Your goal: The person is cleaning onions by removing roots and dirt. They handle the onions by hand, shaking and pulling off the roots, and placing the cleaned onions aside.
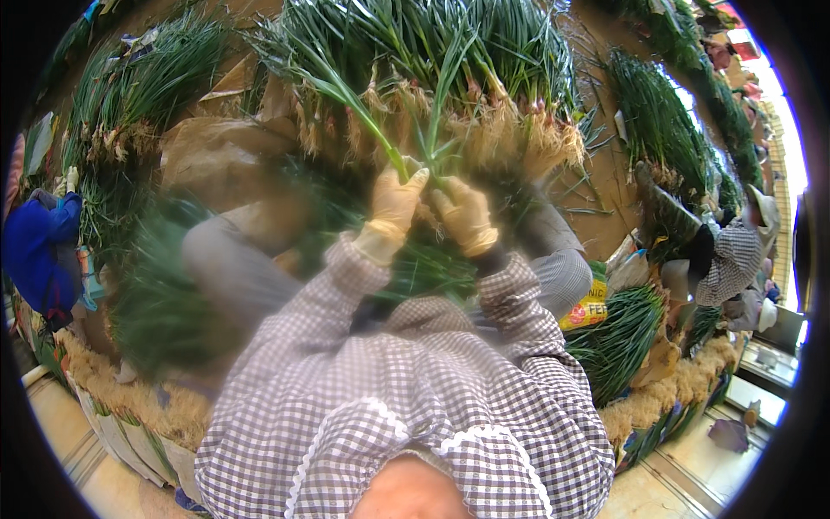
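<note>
My left hand [394, 202], in a pale yellow rubber glove, grips a green onion stalk [371, 124] whose leaves point up and away from me. Close beside it, my gloved right hand [468, 215] pinches a second green onion [439, 104] with thin spread leaves. Pale roots [430, 219] hang between the two hands. Beyond them lies a wide heap of green onions [415, 39], their stringy roots turned towards me. More green leaves [431, 269] lie in my lap, partly hidden by my sleeves. A blur covers part of the left side.
Brown sheeting [224, 152] lies at the left by another onion pile [149, 78]. A bundle [622, 344] rests near my right knee beside a yellow printed bag [587, 305]. A person in blue [42, 253] sits at left; another in checked clothing [733, 259] sits at right.
</note>
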`<state>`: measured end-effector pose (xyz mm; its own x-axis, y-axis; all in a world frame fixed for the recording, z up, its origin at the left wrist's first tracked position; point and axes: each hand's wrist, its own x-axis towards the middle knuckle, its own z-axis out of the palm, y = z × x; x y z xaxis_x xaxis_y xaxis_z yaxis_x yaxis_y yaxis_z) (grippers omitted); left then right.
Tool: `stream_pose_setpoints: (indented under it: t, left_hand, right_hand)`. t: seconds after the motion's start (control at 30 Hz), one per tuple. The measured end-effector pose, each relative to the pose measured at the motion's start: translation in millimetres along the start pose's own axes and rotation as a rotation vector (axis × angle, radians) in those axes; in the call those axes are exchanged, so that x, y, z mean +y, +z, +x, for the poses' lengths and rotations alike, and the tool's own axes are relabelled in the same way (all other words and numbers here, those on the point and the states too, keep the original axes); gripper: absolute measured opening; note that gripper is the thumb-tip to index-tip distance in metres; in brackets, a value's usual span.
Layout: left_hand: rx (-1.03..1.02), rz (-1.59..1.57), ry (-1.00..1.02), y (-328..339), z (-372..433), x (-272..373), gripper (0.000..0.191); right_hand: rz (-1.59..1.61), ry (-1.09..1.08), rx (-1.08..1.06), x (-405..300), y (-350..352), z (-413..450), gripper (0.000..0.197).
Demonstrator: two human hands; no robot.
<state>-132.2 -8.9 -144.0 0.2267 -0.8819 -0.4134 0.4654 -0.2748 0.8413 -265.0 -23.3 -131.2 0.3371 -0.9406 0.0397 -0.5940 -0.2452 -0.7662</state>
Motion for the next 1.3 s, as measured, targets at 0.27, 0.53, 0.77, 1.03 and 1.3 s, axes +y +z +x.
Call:
stream_pose_setpoints:
  t: [0.27, 0.53, 0.77, 1.03, 1.3]
  left_hand:
    - [0.042, 0.057, -0.042, -37.7, -4.5, -22.2, 0.018]
    - [0.092, 0.038, -0.057, -46.8, -18.6, -31.3, 0.016]
    - [0.416, -0.273, 0.150, -84.3, -42.6, 15.5, 0.018]
    - [0.379, -0.196, 0.159, -80.9, -50.6, 14.9, 0.019]
    - [0.374, -0.232, 0.169, -89.6, -41.6, 21.3, 0.020]
  right_hand:
    - [0.015, -0.035, -0.131, 8.1, 18.9, -37.4, 0.016]
    - [-0.148, 0.224, -0.129, 25.3, -0.9, -35.0, 0.014]
    - [-0.632, 0.316, -0.489, 57.4, -47.1, -1.8, 0.031]
    - [-0.566, 0.338, -0.460, 113.9, 96.7, 28.4, 0.033]
    - [-0.697, 0.199, -0.543, 148.5, 81.4, 5.4, 0.025]
